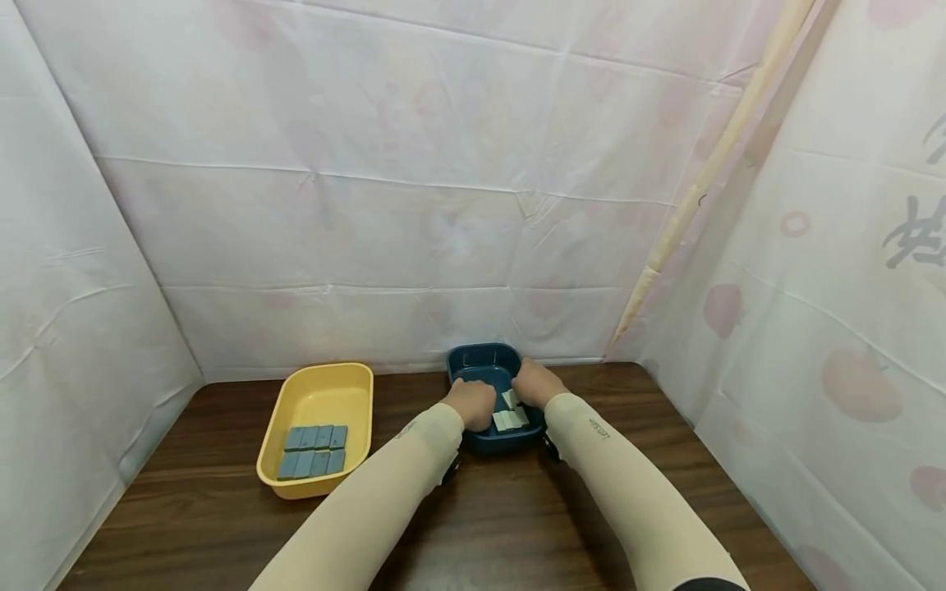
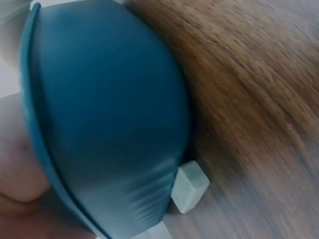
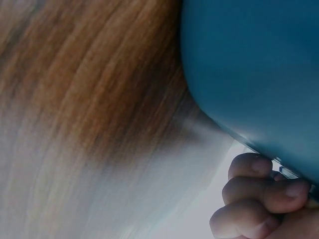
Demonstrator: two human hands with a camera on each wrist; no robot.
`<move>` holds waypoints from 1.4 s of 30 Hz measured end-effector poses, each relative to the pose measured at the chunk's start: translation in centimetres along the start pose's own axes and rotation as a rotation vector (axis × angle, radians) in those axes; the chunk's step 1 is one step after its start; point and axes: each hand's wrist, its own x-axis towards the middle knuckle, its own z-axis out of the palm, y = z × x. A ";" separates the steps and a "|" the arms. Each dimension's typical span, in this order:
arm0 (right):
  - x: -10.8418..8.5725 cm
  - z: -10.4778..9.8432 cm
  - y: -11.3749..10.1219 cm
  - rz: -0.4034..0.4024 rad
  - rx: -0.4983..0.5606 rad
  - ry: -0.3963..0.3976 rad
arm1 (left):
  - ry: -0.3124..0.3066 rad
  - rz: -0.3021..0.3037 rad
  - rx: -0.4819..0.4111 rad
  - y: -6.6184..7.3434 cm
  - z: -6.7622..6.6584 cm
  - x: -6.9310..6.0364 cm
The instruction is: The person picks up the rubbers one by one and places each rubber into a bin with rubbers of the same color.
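A dark blue basin (image 1: 484,355) stands at the table's back with several pale tiles (image 1: 510,421) inside. My left hand (image 1: 473,402) is over its left side, fingers bent and lowered inside the rim. In the left wrist view the basin's wall (image 2: 109,109) hides most of that hand's fingertips. One pale tile (image 2: 190,186) lies on the table against the basin's outside. My right hand (image 1: 538,382) reaches over the right rim, close to the pale tiles. The right wrist view shows its curled fingers (image 3: 254,194) past the rim; what they hold, if anything, is hidden.
Left of the basin stands a yellow basin (image 1: 314,491) with several grey-blue tiles (image 1: 314,451) set in two rows. Both sit on a dark wooden table (image 1: 199,509). Pale printed sheets (image 1: 414,230) hang behind and at both sides. A light pole (image 1: 680,222) slants at the right.
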 end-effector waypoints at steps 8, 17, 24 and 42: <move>0.0 0.0 -0.1 0.002 0.000 -0.003 | -0.072 -0.020 -0.030 0.3 -0.4 -0.2; 0.0 -0.1 -0.1 -0.002 -0.009 0.001 | -0.056 0.029 -0.045 0.5 -0.7 -0.9; -0.1 -0.1 -0.2 -0.008 -0.013 0.000 | -0.066 0.009 -0.026 1.3 -0.8 -0.9; -0.2 -0.1 0.1 -0.022 0.002 -0.008 | 0.148 0.036 -0.074 -0.9 -0.8 -1.6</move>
